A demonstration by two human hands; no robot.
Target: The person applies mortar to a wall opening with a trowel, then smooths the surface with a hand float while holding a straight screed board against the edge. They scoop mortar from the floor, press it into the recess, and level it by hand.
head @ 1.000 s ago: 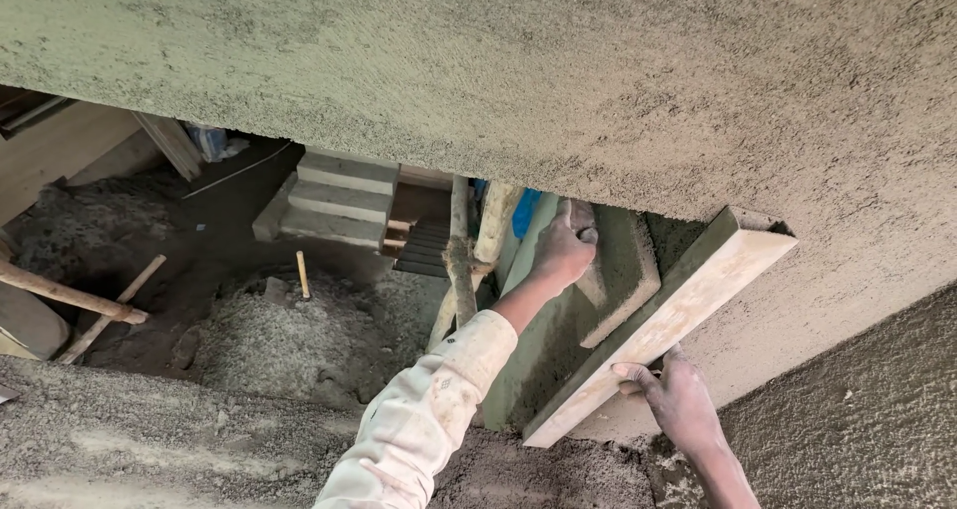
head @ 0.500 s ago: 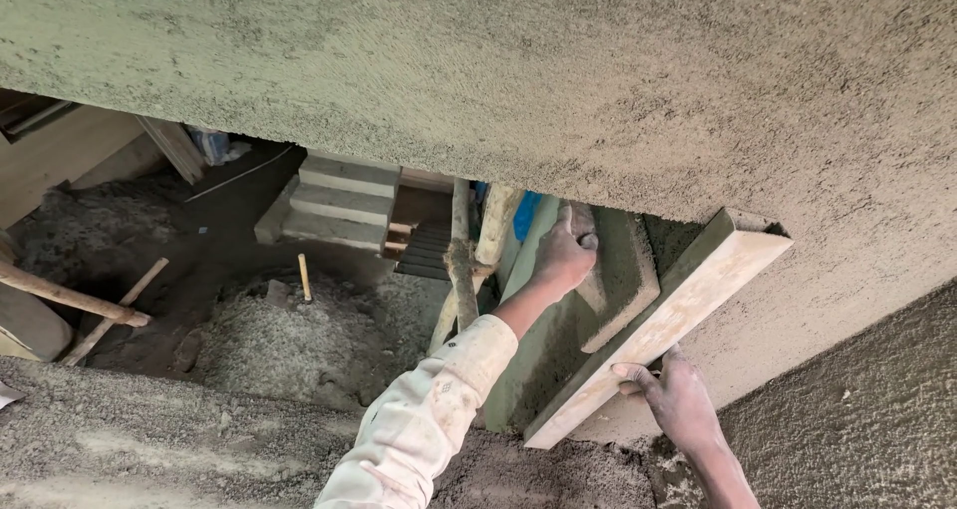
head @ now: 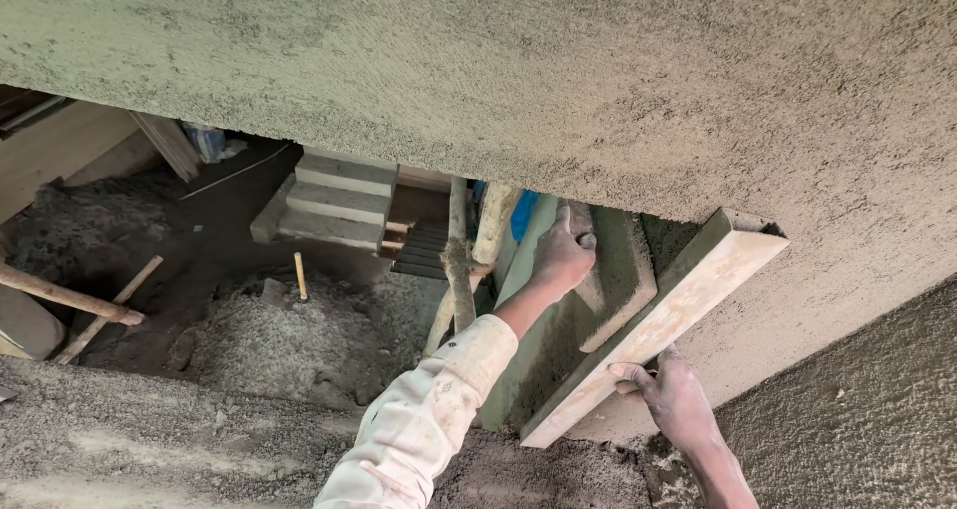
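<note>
My left hand (head: pixel 561 257), in a pale dirty sleeve, reaches forward and is closed on the handle of a mortar-covered plastering float (head: pixel 616 288). The float lies flat against a greenish wet-plastered surface (head: pixel 538 349) under the edge of the rough plastered wall (head: pixel 518 80). My right hand (head: pixel 670 394), lower right with a bare forearm, grips the lower part of a long pale straightedge bar (head: pixel 663 325). The bar leans diagonally, its top end tucked against the wall edge just right of the float.
Below, at the left, are concrete steps (head: pixel 334 202), a heap of grey mortar (head: pixel 289 335), wooden poles (head: pixel 70 300) and a bamboo scaffold pole (head: pixel 459 270). A mortar-strewn ledge (head: pixel 150 439) runs along the bottom.
</note>
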